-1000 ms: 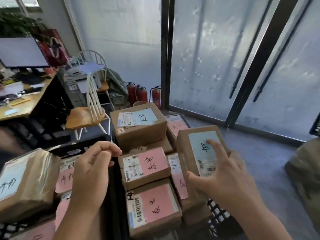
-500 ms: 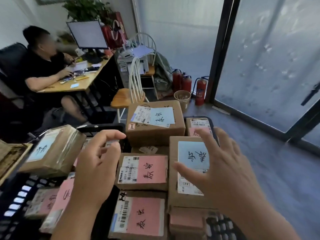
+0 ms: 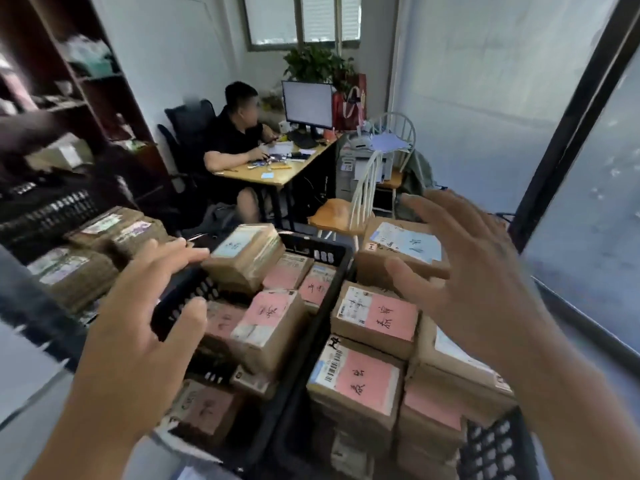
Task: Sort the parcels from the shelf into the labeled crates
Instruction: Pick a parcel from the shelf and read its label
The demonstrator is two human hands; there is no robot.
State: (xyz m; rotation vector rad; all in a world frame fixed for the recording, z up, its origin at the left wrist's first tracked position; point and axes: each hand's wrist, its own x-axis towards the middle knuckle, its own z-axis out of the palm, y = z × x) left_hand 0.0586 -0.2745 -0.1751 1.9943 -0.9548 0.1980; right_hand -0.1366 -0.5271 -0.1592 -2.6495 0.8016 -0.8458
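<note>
Right fingers: your right hand [image 3: 481,289] is spread wide, fingers straight and grasping nothing, hovering above the right crate [image 3: 498,445].
Left fingers: your left hand [image 3: 138,327] is loose and empty too, fingers gently bent over the near-left wall of the middle crate [image 3: 311,251]; whether they touch that wall I cannot tell.
Parcels: none is in either hand. The right crate, just right of the middle crate, is piled above its rim, with pink-label parcels [image 3: 356,382] near you and a blue-label box [image 3: 405,251] on top at its far end.
Middle crate load: a blue-label parcel [image 3: 242,258] lies tilted at its far-left corner, above more pink ones.
Source: the shelf [image 3: 90,98] stands beyond and to the left of the middle crate; your hands are well apart from it.
Risk, toppling: the heap right of the middle crate stands higher than its walls, so one more box, or a brush from your open right hand, could tip a parcel out.
Risk, missorting: blue and pink labels sit mixed in both crates; read the handwriting before dropping the next one.
Risk, blur: the view is smeared to the left of the middle crate, so a fast reach there may land badly.
</note>
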